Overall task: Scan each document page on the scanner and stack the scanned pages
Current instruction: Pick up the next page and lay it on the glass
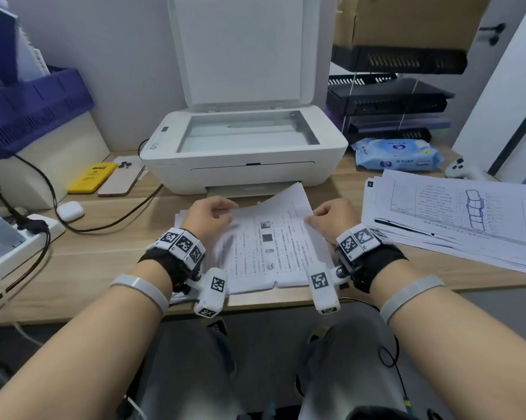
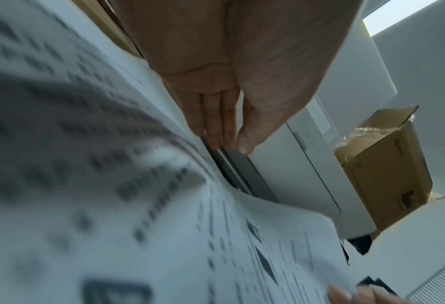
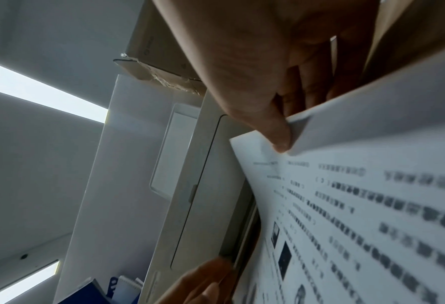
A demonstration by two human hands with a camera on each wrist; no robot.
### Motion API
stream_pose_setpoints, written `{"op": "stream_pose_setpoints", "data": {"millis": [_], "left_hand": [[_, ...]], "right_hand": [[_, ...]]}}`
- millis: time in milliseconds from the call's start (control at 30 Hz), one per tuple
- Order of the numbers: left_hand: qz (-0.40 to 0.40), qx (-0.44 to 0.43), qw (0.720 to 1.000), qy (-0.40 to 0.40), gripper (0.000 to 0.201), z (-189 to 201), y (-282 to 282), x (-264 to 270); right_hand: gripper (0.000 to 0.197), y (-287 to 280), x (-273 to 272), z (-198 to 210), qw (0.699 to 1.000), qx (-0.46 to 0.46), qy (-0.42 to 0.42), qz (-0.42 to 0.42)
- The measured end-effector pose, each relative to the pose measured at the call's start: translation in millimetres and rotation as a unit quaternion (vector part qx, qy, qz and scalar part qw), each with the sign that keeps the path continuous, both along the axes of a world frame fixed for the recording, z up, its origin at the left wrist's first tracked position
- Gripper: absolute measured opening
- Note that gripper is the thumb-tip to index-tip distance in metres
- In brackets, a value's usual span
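The white scanner [image 1: 243,168] stands at the back of the desk with its lid [image 1: 240,50] raised and its glass [image 1: 246,131] bare. A stack of printed pages [image 1: 264,262] lies in front of it. The top page [image 1: 282,201] is lifted at its far end. My right hand [image 1: 313,218] pinches that page's far right corner, thumb [image 3: 281,139] on the printed face [image 3: 372,185] and fingers behind it. My left hand [image 1: 222,210] lies over the page's far left part, its fingers [image 2: 216,127] straight along the page's edge [image 2: 112,185].
A second, spread pile of papers [image 1: 452,216] lies on the right, with a wipes pack [image 1: 398,154] and a controller [image 1: 458,169] behind it. On the left are two phones [image 1: 122,177], an earbud case [image 1: 70,210], a power strip [image 1: 13,237] and cables. Black trays [image 1: 388,98] stand at the back right.
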State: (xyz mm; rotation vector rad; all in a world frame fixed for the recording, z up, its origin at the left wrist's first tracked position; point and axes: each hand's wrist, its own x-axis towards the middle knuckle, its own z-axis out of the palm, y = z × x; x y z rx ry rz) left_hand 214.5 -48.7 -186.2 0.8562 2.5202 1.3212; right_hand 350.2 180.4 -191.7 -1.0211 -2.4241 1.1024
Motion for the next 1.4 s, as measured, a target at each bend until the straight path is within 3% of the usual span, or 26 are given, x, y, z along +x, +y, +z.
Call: {"op": "stream_pose_setpoints", "data": {"millis": [233, 433, 567, 667, 733, 833, 867, 933, 1033, 1100, 1267, 1400], "left_hand": [[0.082, -0.026, 0.996, 0.004, 0.034, -1.5, -37.1, -23.6], [0.141, 0.027, 0.989, -0.041, 0.074, -7.7, -49.2, -27.7], [0.132, 0.099, 0.976, -0.145, 0.081, 2.9, -50.3, -21.1], [0.095, 0.14, 0.961, -0.219, 0.074, 15.7, -47.8, -14.0], [0.079, 0.188, 0.954, -0.218, 0.068, 25.3, -43.6, -9.0], [0.103, 0.23, 0.955, -0.156, 0.06, 43.3, -37.6, -14.9], [0.118, 0.232, 0.956, -0.133, 0.056, 51.5, -36.4, -20.2], [0.148, 0.196, 0.967, -0.072, 0.047, 70.4, -32.3, -38.6], [0.173, 0.09, 0.979, 0.049, 0.029, 99.3, -16.9, -71.0], [0.173, 0.069, 0.978, 0.094, 0.023, 115.1, -1.7, -93.0], [0.143, 0.004, 0.987, 0.068, 0.031, 131.8, 21.3, -142.9], [0.13, -0.046, 0.988, 0.068, 0.034, 124.2, 33.1, -163.1]], "right_hand": [[0.019, 7.5, 13.7, 8.3, 0.996, 0.016, 0.08, 0.019], [0.022, 16.0, 14.1, 30.4, 0.972, -0.087, 0.216, 0.028], [0.016, 17.6, 14.1, 41.0, 0.949, -0.143, 0.277, 0.035], [0.016, 19.1, 6.9, 51.7, 0.94, -0.166, 0.299, 0.003], [0.025, 24.1, -0.3, 60.2, 0.942, -0.163, 0.294, 0.013], [0.07, 29.9, -8.0, 75.9, 0.947, -0.174, 0.258, 0.079], [0.074, 29.5, -10.0, 80.9, 0.947, -0.176, 0.248, 0.1], [0.06, 28.8, -17.4, 93.5, 0.95, -0.146, 0.246, 0.123], [0.034, 32.6, -36.4, 116.0, 0.966, -0.028, 0.242, 0.09], [0.028, 38.1, -52.2, 127.4, 0.97, 0.03, 0.229, 0.081], [0.033, 50.2, -89.3, 129.8, 0.979, 0.163, 0.114, 0.054], [0.044, 54.4, -107.0, 112.0, 0.975, 0.214, 0.007, 0.059]]}}
